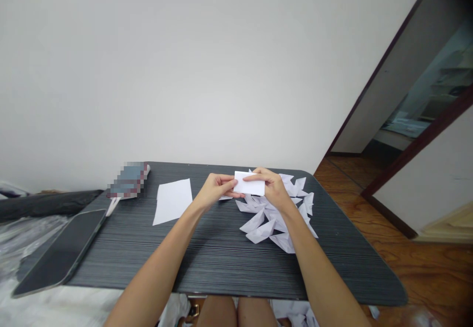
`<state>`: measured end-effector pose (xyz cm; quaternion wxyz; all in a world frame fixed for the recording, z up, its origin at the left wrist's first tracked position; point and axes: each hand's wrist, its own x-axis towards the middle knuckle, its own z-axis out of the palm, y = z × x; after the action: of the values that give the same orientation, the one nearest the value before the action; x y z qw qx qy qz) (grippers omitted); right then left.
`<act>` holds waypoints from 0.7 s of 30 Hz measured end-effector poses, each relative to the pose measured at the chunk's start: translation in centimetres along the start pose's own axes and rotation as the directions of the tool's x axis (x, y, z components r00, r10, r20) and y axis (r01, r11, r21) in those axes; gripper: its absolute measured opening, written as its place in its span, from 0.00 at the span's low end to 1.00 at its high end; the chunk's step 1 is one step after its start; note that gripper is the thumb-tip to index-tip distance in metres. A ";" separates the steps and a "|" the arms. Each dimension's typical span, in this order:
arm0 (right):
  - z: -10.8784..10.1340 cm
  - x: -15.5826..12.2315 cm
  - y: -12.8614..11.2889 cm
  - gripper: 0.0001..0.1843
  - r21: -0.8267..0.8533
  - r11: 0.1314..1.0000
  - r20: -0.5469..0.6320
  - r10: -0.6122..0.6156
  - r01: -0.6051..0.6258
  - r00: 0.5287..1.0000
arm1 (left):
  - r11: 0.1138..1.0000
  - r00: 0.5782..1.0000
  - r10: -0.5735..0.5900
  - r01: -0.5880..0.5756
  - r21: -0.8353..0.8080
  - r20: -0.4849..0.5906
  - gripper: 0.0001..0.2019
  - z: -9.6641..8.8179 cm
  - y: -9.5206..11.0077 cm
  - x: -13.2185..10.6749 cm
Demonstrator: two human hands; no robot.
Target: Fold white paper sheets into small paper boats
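Note:
A small folded sheet of white paper (249, 185) is held up over the dark table, between both hands. My left hand (219, 187) pinches its left edge between thumb and fingers. From the other side, my right hand (271, 184) grips the right part, one finger lying across the paper's face. Behind and below the right hand spreads a pile of folded white paper boats (263, 231), partly hidden by that hand and forearm. To the left of my left hand, flat white paper sheets (173, 199) lie on the table.
The dark wood-grain table (221, 263) stands against a white wall. A phone (61, 253) lies at its left edge, with a blurred-out item (129, 180) on a white cable behind it. Clear plastic wrapping (37, 243) sits left of the table. A doorway opens on the right.

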<state>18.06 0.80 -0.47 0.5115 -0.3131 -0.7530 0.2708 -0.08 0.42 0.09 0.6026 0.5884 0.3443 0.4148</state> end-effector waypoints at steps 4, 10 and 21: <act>0.0 -0.1 0.0 0.13 -0.019 1.000 0.008 -0.002 0.002 1.000 | 1.000 1.000 0.016 -0.016 0.010 0.014 0.16 0.1 0.2 -0.1; -1.3 0.0 0.1 0.16 0.022 0.999 0.075 0.036 -0.038 0.997 | 0.996 0.998 0.069 -0.069 0.050 0.003 0.16 0.0 0.1 0.0; 0.4 0.2 -1.5 0.08 -0.182 0.982 0.087 0.062 -0.045 0.994 | 0.948 0.977 0.083 -0.138 0.286 0.199 0.09 1.6 0.3 -0.9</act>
<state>17.32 -0.10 0.59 0.4384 -0.3653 -0.7885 0.2295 0.96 -1.10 0.41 0.5120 0.7267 0.3120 0.3352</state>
